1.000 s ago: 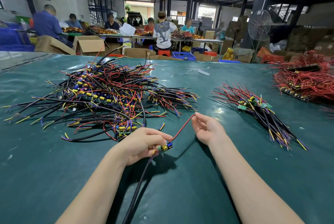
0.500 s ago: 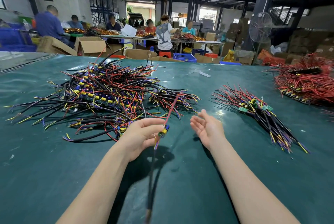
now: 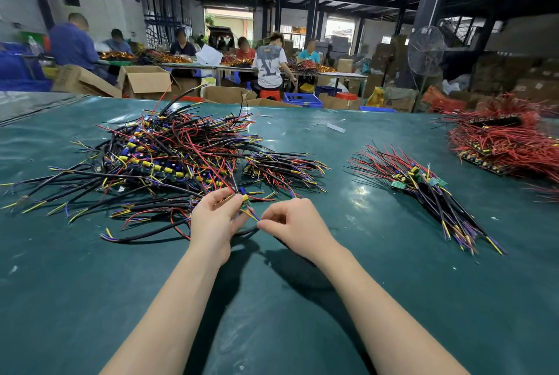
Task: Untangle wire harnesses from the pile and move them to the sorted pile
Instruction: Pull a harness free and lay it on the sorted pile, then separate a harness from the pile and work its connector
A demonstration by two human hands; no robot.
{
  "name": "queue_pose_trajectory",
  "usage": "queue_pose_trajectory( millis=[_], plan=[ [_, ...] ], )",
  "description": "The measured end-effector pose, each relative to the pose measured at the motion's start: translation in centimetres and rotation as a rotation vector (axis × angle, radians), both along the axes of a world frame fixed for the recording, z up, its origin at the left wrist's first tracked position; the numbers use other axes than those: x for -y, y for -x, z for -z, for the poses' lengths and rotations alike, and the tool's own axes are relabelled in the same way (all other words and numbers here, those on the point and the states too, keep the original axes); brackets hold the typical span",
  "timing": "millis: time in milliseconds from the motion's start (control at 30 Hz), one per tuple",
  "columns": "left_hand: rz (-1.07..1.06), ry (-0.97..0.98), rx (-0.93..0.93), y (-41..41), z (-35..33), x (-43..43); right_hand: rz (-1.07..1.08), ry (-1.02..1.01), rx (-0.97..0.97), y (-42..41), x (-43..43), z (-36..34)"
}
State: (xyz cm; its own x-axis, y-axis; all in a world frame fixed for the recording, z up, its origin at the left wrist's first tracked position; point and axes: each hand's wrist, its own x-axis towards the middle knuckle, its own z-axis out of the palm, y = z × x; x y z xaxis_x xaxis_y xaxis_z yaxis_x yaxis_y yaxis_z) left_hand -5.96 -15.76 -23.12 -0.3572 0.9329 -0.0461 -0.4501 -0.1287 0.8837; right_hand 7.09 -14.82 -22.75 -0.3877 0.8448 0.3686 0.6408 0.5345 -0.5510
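Observation:
A big tangled pile of wire harnesses [image 3: 169, 160], black, red, yellow and blue, covers the left half of the green table [image 3: 272, 299]. A smaller sorted pile [image 3: 423, 190] lies fanned out to the right. My left hand [image 3: 214, 220] grips one harness [image 3: 245, 200] by its small circuit board at the near edge of the tangle. My right hand [image 3: 293, 223] pinches the thin yellow and blue wire ends that stick out of that board. Both hands are close together just above the table.
A heap of red wires with boards [image 3: 508, 145] fills the far right of the table. A small white strip [image 3: 336, 127] lies near the far edge. Beyond it stand cardboard boxes [image 3: 145, 80], a fan [image 3: 426, 51] and several seated people at other tables.
My left hand carried the harness forward to the pile's edge. My right hand, open half a second ago, has curled and pinched the harness's wire ends. The long black cable no longer hangs toward me.

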Motion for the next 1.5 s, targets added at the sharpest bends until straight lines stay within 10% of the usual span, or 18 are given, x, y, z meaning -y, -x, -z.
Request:
queue_pose_trajectory(
  millis=[400, 1000, 1367, 1500],
  plan=[
    [0.120, 0.056, -0.041, 0.5, 1.0, -0.9, 0.552, -0.214, -0.092, -5.4, -4.7, -1.4],
    [0.162, 0.131, -0.215, 0.9, 1.6, -0.8, 1.089, -0.079, 0.462, -20.0, -9.0, -2.2],
    [0.209, 0.111, -0.316, 0.0, 1.0, -0.1, 0.978, 0.114, -0.244, -12.7, -8.5, -0.6],
    [0.004, -0.035, -0.715, 0.1, 1.2, 0.1, 0.670, 0.177, -0.388, -5.0, -5.8, 1.5]
  ],
)
